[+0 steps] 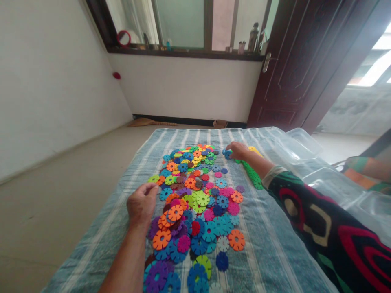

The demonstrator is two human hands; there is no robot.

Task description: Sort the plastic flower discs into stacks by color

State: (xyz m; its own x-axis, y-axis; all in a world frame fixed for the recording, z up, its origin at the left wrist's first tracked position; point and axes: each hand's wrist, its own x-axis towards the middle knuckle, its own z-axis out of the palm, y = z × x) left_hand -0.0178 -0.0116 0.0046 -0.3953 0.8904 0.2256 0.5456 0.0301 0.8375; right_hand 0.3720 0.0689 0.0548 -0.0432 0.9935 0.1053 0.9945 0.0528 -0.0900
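- The left hand (142,204) rests at the near-left edge of the disc pile (198,195) on the table's striped cloth (269,244). Its fingers are curled inward; I cannot tell whether they hold anything.
- The right hand (238,150) reaches the pile's far-right edge. Its fingers are bent down onto a blue disc (226,154), but I cannot tell whether they grip it.
- A green disc chain (253,175) lies under that wrist.

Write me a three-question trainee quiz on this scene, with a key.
1. True or false: the right hand reaches the far end of the pile of colourful notched plastic discs.
2. Which lies along the right forearm? A) a green chain of joined discs B) a metal spoon C) scissors
3. Fill in: the left hand rests at the pile's ____ edge.
Key: 1 true; 2 A; 3 left.
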